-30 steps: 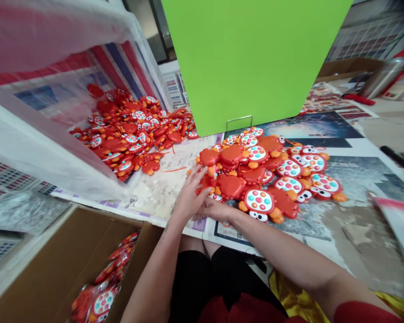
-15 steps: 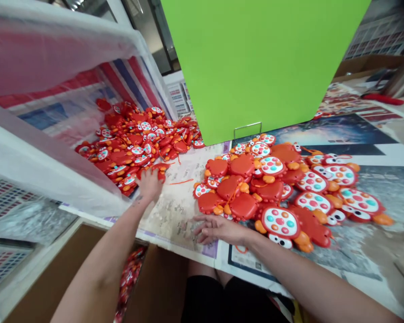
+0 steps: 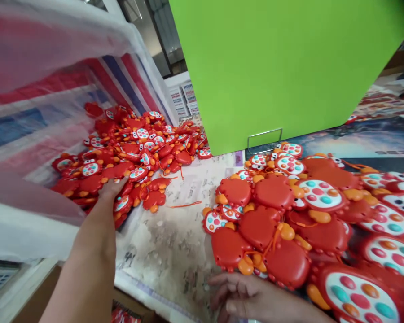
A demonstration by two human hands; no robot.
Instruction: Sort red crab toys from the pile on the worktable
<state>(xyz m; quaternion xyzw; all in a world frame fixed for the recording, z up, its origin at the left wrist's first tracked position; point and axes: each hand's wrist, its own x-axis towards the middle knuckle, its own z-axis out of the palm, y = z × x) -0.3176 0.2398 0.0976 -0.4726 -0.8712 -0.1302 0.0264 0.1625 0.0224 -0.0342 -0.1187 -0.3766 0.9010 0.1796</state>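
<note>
My left hand reaches into a heap of red crab-shaped plastic toys at the left. Its visible fingers look spread over the toys, and some fingertips are hidden among them. The toys have white faces with coloured buttons, googly eyes, orange claws and orange cords. My right hand lies low on the table with loosely bent fingers apart and nothing seen in it. Just beyond it, a second group of crab toys is spread out, several with their plain red backs up.
A tall green board with a wire stand rises behind the right group. Translucent sheeting and a striped wall enclose the left heap. A loose orange cord lies on the paper-covered table. Below the front edge sits a cardboard box.
My left hand has moved left, deeper into the heap, away from the toy at its near edge. My right hand stays beside the right group. The view has come closer to the table.
</note>
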